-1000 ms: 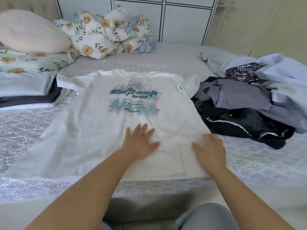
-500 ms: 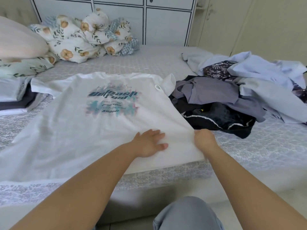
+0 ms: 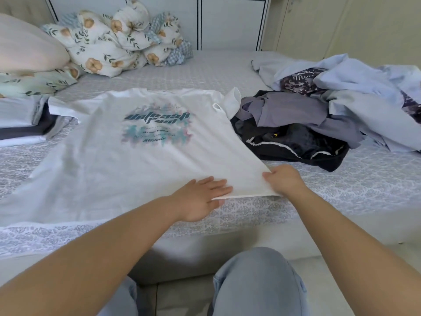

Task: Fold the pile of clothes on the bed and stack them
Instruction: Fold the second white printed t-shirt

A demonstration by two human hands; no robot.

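R hand [image 3: 283, 180] now lower, grip pinching "Unleash Fast" tee [image 3: 127, 165] hem corner; L hand [image 3: 200, 198] flat, relaxed.

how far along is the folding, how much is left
Done: a small stack of folded grey and white clothes at the left bed edge. In hand: the white printed t-shirt lies flat; left hand presses its hem, right hand grips the corner. Left: the loose pile of blue, grey and black clothes.
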